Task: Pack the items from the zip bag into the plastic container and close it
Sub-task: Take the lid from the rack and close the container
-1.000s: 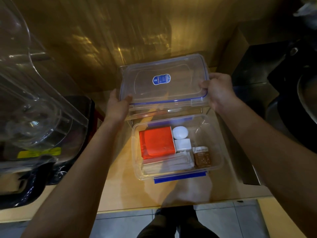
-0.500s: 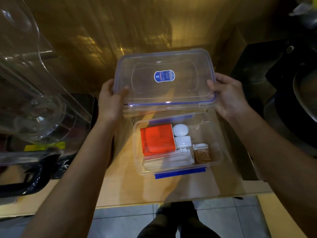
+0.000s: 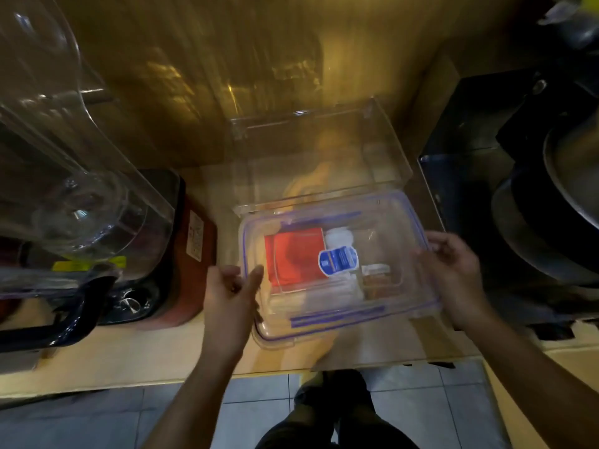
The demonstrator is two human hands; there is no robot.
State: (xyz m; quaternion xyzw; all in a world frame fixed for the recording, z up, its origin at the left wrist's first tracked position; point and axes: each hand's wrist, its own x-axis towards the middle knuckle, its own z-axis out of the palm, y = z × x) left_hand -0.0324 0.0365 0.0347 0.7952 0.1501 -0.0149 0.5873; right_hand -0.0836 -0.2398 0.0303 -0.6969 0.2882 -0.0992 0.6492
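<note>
A clear lid point(image 3: 390, 236) with a blue seal and a blue sticker point(image 3: 338, 260) lies over the clear plastic container point(image 3: 270, 333) on the wooden counter. My left hand point(image 3: 228, 288) grips the lid's left edge and my right hand point(image 3: 452, 270) holds its right edge. Through the lid I see a red packet point(image 3: 296, 257), a white round item point(image 3: 337, 236), a small brown packet point(image 3: 376, 277) and white strips along the front. The picture is blurred, so I cannot tell whether the lid is seated all round.
An open clear plastic bin point(image 3: 319, 150) stands just behind the container against the wall. A clear blender jug point(image 3: 64, 189) with a dark handle and a red-brown appliance point(image 3: 194, 254) fill the left. Dark pans point(image 3: 551, 205) sit at the right. The counter's front edge is close.
Both hands brought the lid down and toward me, from tilted up behind the container to lying over it. The camera view has shifted downward too.
</note>
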